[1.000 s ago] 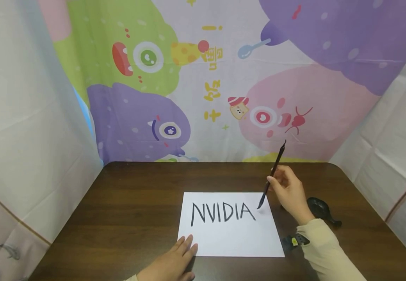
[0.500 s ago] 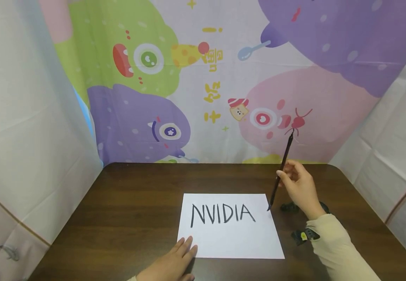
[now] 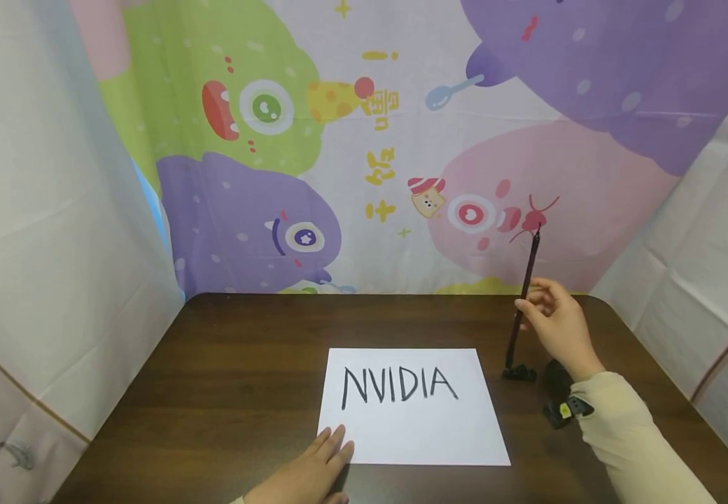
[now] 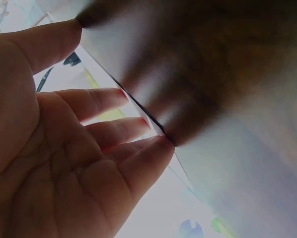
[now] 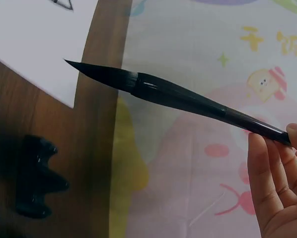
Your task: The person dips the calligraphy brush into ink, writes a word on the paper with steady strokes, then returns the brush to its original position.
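In the head view my right hand [image 3: 556, 322] holds a dark calligraphy brush [image 3: 530, 269] nearly upright, pinched by thumb and fingers partway along the handle. The right wrist view shows the brush [image 5: 181, 99] with its black, pointed bristles. Beneath it stands a small black brush rest [image 3: 520, 374], seen in the right wrist view as a notched black rest [image 5: 39, 178]; whether the brush touches it I cannot tell. My left hand [image 3: 304, 470] lies with extended fingers on the lower left corner of a white paper [image 3: 421, 437] lettered "NVIDIA" in black.
A black dish-like object [image 3: 556, 378] is partly hidden behind my right hand. A black wrist device [image 3: 562, 411] sits at the right sleeve. The brown wooden table [image 3: 232, 378] ends at a cartoon-printed cloth [image 3: 370, 259], with pale cloth walls on both sides.
My right hand has carried the brush rightward and slightly away, off the paper's right edge and over to the brush rest. The left hand and the paper stay where they were.
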`<state>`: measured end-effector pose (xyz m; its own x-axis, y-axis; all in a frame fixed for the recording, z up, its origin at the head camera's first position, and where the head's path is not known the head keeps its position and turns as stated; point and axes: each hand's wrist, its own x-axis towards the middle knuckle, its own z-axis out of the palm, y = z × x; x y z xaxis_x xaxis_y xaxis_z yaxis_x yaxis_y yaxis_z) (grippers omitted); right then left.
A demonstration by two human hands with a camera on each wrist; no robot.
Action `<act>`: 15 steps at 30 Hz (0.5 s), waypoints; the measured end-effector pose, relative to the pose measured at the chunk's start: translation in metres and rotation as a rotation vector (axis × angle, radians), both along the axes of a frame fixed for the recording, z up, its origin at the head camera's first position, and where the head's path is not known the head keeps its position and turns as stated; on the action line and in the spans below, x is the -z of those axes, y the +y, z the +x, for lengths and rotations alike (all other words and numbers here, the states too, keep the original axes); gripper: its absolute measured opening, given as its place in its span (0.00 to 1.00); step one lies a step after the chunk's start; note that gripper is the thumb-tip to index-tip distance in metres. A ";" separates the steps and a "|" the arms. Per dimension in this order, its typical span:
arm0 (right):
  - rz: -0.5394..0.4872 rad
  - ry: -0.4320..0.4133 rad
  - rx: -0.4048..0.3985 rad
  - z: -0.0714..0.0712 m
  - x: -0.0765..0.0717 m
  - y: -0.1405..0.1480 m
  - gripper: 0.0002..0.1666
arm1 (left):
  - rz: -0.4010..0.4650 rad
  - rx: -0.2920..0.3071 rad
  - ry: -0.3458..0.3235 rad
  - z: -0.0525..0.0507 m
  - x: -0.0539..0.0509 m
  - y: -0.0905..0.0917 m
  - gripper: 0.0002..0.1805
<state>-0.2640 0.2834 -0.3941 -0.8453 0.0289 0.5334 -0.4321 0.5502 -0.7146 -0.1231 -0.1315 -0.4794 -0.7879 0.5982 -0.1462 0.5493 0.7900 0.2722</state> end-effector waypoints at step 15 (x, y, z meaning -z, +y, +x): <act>0.014 -0.165 0.039 -0.014 0.011 0.017 0.20 | -0.005 0.001 0.003 0.000 0.000 0.000 0.38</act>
